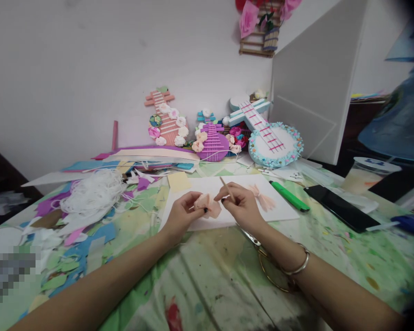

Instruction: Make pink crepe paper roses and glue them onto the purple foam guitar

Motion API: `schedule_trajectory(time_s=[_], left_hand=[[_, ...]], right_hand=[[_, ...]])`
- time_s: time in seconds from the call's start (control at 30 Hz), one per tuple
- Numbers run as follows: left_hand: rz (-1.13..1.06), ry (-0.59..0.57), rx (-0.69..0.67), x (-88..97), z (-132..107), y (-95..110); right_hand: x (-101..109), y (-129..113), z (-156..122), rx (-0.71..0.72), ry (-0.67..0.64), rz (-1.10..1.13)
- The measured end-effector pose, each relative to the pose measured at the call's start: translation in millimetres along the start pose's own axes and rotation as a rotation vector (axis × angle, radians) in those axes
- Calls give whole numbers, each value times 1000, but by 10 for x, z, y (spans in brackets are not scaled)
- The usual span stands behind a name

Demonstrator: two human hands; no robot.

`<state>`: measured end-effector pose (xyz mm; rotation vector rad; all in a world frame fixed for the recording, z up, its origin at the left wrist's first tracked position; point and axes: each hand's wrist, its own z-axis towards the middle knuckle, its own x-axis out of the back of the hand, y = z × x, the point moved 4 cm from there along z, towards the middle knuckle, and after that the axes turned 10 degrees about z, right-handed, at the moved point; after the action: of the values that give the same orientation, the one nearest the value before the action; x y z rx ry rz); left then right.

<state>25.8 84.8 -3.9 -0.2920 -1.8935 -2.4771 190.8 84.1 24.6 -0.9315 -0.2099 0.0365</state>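
Observation:
My left hand (pixel 186 212) pinches a peach paper flower (pixel 212 209) between thumb and fingers, above a white sheet (pixel 283 212). Closed around a thin wooden stick (pixel 227 187), my right hand (pixel 240 204) is beside the flower; whether its fingertips touch the petals I cannot tell. Another peach paper piece (pixel 265 198), gathered at one end and fanned at the other, lies on the sheet right of my right hand. Scissors (pixel 251 238) with gold-coloured handles rest under my right forearm, partly hidden by it.
A tangle of white string (pixel 94 195) and paper scraps (pixel 86 248) cover the left side. Right of the sheet lie a green cutter-like tool (pixel 289 196) and a black phone (pixel 340 208), near a lidded cup (pixel 367 177). Decorated lute-shaped crafts (pixel 274 142) lean against the wall.

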Motion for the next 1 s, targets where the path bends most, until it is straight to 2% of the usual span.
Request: schedule_trajectory(time_s=[0.13,0.3,0.47,0.6,0.7,0.83,0.9,1.0], left_hand=[[86,-46,-70,-27,-30,41],[202,-49,-150,-31,-54,30],[160,-33,-173,-13,-51,30],[21,-77,-90,-27,-39,-29],[-167,-101,42,-44,-21,-95],[-492,-101,241,-38,10,-135],[-616,-116,290,-25,23,-122],[-671,-87,351,7,28,-117]], right_hand=[[67,40,37,-173,56,45],[68,73,59,-272,-59,40],[21,68,41,-278,-194,48],[8,60,40,-254,-211,33],[33,31,67,-193,-204,-66],[129,-44,122,-63,-234,-405],[193,-58,144,-52,-237,-584],[247,-56,158,-71,-244,-691]])
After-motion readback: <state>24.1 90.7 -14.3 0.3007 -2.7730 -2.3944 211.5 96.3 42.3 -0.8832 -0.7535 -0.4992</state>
